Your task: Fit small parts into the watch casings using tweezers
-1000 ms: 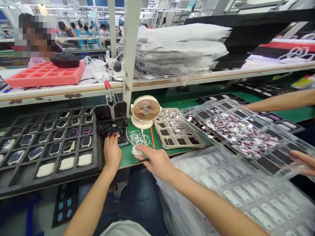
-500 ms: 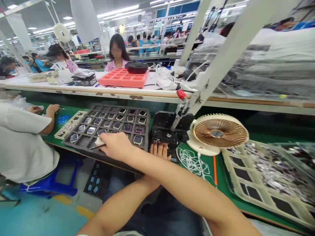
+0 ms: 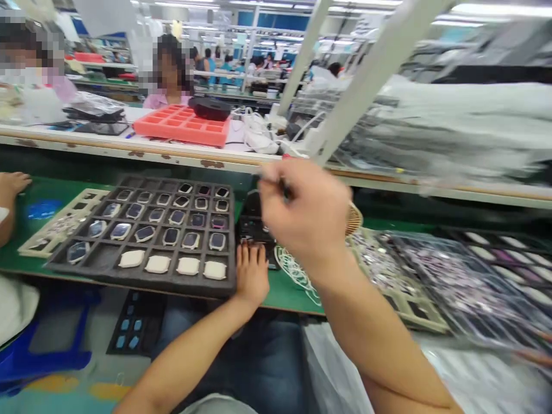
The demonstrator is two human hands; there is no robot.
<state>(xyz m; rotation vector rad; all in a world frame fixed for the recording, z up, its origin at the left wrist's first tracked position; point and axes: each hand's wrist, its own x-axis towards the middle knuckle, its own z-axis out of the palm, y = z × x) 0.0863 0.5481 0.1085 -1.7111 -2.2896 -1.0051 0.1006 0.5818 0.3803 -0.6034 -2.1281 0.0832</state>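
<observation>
My right hand is raised and smeared by motion in front of the black clamp fixture. Its fingers are closed round a thin dark stick, of which only a little shows. A bit of the fixture's red lever handle peeks out above the hand; whether they touch I cannot tell. My left hand lies with fingers stretched out at the fixture's front edge, and what its fingertips touch is hidden. Left of it sits a dark foam tray of watch cases, with white pieces in its front row.
White cable lies coiled right of the fixture, the fan mostly hidden behind my hand. Trays of small parts fill the right side. A shelf edge crosses behind. A co-worker's hand is at far left.
My right hand has gone from the tray up and right to the fixture. The white piece at its fingers now lies in the front row. My view has turned right; my left hand stays at the fixture.
</observation>
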